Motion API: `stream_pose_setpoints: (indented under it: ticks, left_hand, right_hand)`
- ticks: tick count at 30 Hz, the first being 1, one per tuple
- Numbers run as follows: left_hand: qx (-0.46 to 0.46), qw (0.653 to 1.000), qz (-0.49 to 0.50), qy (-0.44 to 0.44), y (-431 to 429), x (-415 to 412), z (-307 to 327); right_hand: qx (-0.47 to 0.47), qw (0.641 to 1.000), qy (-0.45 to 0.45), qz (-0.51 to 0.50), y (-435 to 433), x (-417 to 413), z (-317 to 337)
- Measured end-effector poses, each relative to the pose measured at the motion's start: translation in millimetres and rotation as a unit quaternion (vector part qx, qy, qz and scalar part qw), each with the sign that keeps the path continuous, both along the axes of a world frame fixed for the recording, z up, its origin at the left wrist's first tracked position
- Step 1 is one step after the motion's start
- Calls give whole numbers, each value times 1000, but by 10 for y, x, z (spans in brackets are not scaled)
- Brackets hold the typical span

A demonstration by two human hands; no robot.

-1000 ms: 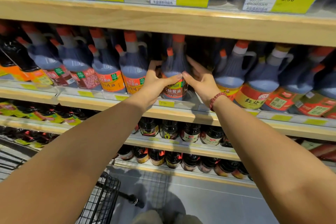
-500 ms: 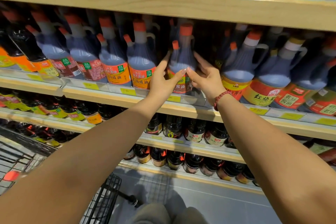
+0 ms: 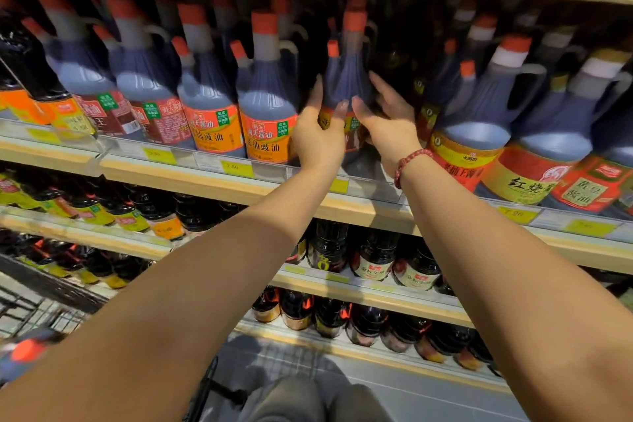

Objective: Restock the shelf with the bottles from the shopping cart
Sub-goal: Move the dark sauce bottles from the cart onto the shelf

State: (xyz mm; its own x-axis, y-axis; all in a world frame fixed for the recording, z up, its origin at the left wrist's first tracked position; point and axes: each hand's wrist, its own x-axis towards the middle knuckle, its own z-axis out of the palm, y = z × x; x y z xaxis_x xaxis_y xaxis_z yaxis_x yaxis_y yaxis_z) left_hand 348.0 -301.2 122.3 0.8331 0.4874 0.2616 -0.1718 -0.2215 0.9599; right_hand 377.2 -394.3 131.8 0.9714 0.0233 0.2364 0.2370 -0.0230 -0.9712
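A dark soy sauce bottle (image 3: pixel 347 79) with an orange cap stands on the wooden shelf (image 3: pixel 363 212), in a gap between its neighbours. My left hand (image 3: pixel 317 139) cups its left side and label. My right hand (image 3: pixel 388 123), with a red bead bracelet on the wrist, cups its right side. Both hands touch the bottle with fingers spread around it. The bottle's lower label is mostly hidden behind my hands.
Rows of similar orange-capped bottles (image 3: pixel 265 106) fill the shelf on both sides. Smaller dark bottles (image 3: pixel 373 257) line the lower shelves. The black wire shopping cart (image 3: pixel 41 305) sits at the lower left, with an orange-capped bottle (image 3: pixel 25 351) in it.
The view has tilted down and come closer to the shelf. Both hands stay on the same bottle, sitting slightly lower around its label; the bottle stands deeper between its neighbours.
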Motion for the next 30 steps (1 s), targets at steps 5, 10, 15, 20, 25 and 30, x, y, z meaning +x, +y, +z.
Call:
stream_pose_setpoints:
  ticks: [5, 10, 15, 20, 25, 30]
  left_hand:
    - [-31, 999, -11, 11, -23, 164, 18]
    - [-97, 995, -25, -10, -52, 273, 3]
    - [-94, 995, -23, -23, -48, 297, -20]
    - [-50, 998, -26, 10, -17, 234, 51]
    - [0, 997, -40, 63, 71, 70, 164]
    - [-53, 995, -73, 49, 159, -250, 286]
  right_hand:
    - [-22, 999, -20, -24, 55, 179, -8]
    - [-48, 998, -31, -35, 63, 305, -45]
    - [-61, 997, -25, -37, 57, 310, -54]
    - [-74, 996, -4, -48, 53, 201, 47]
    - [-24, 996, 78, -35, 14, -74, 215]
    - [-17, 998, 62, -7, 21, -392, 347]
